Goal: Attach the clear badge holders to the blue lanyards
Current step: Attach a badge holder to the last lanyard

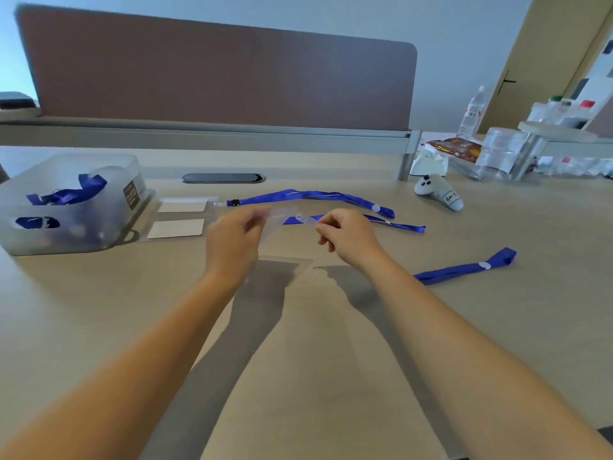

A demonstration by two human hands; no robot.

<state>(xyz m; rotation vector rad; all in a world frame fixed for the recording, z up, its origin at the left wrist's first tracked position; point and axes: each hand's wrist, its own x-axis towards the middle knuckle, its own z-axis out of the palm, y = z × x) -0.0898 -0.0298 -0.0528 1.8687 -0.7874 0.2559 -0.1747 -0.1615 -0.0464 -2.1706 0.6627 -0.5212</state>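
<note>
Both hands up over the desk, working a clear holder.

Left hand point(232, 237) pinches the badge holder point(282, 215); right hand point(345, 235) pinches a blue lanyard point(394, 224) end at its edge.

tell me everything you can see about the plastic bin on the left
The plastic bin is a translucent, frosted box with rounded corners and no lid, standing upright at the desk's far left. A brown label is on its right side. Blue lanyards are heaped inside, showing through an oval handle cutout. Neither hand touches it.
</note>
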